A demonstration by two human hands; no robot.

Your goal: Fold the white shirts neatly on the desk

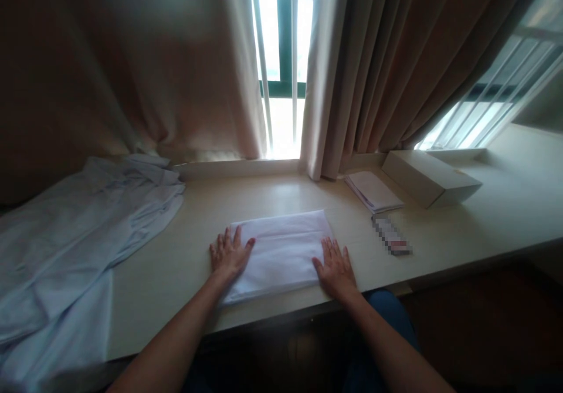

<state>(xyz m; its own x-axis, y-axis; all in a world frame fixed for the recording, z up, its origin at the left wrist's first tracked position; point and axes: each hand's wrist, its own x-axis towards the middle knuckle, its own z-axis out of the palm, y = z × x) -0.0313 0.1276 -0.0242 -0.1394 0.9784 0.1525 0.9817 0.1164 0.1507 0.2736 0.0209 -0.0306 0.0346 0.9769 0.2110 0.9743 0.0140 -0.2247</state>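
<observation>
A folded white cloth (284, 258) lies flat on the worktop (153, 275), between the left hand (231, 256) and the right hand (338, 270), whose fingers (238, 236) are spread apart along its side edges and grip nothing; light, even pressure from both, eased outward from the middle, should smooth the faint creases best, without skewing the layers or dragging the near edge

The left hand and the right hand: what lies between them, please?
In the head view, the folded white cloth lies between the left hand and the right hand, on the table.
</observation>
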